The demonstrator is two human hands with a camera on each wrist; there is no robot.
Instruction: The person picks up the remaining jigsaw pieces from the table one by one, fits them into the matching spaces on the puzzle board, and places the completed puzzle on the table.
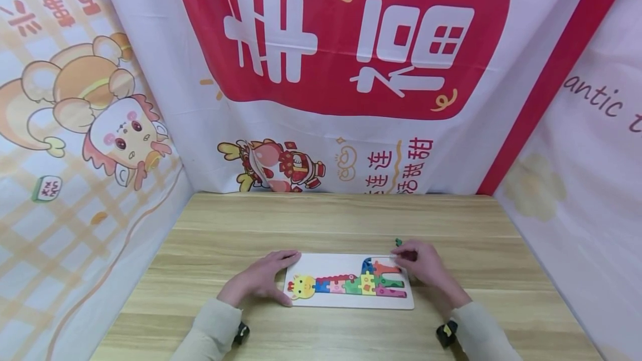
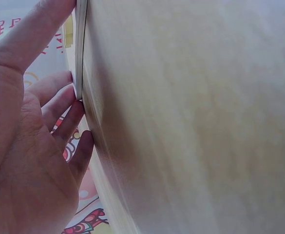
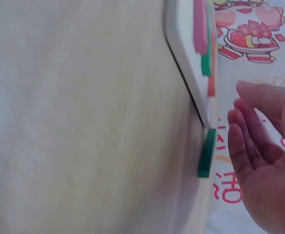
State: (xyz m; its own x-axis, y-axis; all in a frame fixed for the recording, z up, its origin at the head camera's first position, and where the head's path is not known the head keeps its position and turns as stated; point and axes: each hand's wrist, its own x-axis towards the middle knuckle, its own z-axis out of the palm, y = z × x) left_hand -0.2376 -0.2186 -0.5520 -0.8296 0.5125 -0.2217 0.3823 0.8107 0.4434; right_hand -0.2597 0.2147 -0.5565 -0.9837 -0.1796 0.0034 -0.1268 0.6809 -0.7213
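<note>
A white board [image 1: 321, 263] with a colourful giraffe jigsaw lies on the table, its yellow giraffe head [image 1: 303, 287] at the left end. My left hand [image 1: 263, 277] holds that end, thumb by the near corner and fingers by the far corner. In the left wrist view the fingertips touch the edge of the board [image 2: 80, 48]. Over the board's far right corner hovers my right hand [image 1: 423, 263]. Its thumb and fingers [image 3: 237, 141] are bent loosely, with nothing visible between them. A small green puzzle piece [image 1: 398, 242] lies beyond that corner, close to the fingertips.
The wooden table [image 1: 331, 222] meets a printed cloth backdrop [image 1: 331, 127] at its far edge. More printed cloth hangs at the left [image 1: 75, 183] and right [image 1: 577, 183]. Black straps [image 1: 446, 333] sit at both wrists.
</note>
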